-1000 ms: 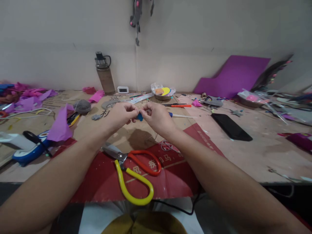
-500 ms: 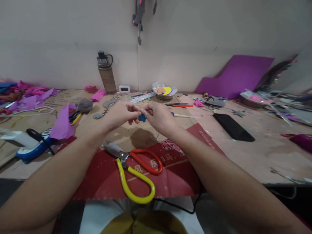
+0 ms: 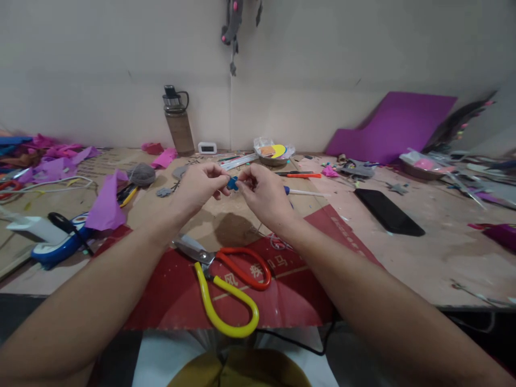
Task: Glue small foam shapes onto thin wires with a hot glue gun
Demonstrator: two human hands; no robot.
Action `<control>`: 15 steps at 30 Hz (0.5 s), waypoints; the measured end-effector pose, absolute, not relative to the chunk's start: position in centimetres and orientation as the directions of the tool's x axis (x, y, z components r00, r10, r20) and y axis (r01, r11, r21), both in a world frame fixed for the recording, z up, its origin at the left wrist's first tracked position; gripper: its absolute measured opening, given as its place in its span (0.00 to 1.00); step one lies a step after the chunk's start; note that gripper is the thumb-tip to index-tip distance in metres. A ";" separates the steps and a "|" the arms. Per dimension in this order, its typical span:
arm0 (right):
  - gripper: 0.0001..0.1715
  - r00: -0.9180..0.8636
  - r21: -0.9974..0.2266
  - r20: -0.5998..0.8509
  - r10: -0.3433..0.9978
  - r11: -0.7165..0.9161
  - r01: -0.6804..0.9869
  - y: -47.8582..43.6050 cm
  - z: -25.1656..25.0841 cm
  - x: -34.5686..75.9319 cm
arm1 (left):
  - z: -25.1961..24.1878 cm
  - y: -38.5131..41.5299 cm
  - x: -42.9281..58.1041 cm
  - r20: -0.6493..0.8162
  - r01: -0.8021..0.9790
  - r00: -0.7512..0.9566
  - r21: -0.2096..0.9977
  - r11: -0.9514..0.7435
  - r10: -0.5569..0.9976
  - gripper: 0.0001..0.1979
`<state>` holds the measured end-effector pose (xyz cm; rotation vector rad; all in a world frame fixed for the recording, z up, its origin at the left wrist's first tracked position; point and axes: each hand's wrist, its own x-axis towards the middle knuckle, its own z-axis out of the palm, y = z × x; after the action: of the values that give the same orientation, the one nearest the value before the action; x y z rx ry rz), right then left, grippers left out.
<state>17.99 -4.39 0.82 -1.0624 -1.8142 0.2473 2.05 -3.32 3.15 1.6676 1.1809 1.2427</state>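
Observation:
A small blue piece (image 3: 233,183), perhaps felt or foam, is pinched between both hands above the table. My left hand (image 3: 204,185) grips its left side with thumb and fingers pressed together. On its right side the fingertips of my right hand (image 3: 262,192) close on it. Its exact shape is partly hidden by the fingers. Below the hands lie scissors (image 3: 207,259) with one red and one yellow handle, blades partly apart. Pale thread (image 3: 279,242) lies by my right forearm.
A red printed sheet (image 3: 290,301) covers the table's front edge. To the right lies a black phone (image 3: 389,212); a bottle (image 3: 178,126) stands at the wall. Grey yarn (image 3: 142,174), purple fabric (image 3: 107,204) and a blue device (image 3: 60,247) are on the left. A purple sheet (image 3: 391,129) leans behind.
The blue piece has risen slightly and turned between the fingers, so more of it shows. The hands have shifted a little; the view has moved slightly.

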 end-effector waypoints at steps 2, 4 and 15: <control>0.03 -0.106 -0.619 0.628 0.771 0.577 0.533 -4.4 0.7 17.9 | 3.1 -3.4 2.2 0.285 0.212 0.101 0.930 -0.301 0.953 0.02; 0.05 -0.082 -0.658 0.605 0.792 0.555 0.510 -4.4 0.6 17.9 | 2.9 -3.2 2.2 0.285 0.172 0.108 0.938 -0.301 0.952 0.02; 0.10 0.021 -0.821 0.464 0.885 0.421 0.385 -4.1 1.0 17.8 | 2.3 -3.1 2.3 0.264 0.066 0.157 0.959 -0.277 0.952 0.05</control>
<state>17.77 -4.08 1.00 -1.1540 -1.5735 0.5673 2.30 -3.13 2.27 1.5407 1.0184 1.2508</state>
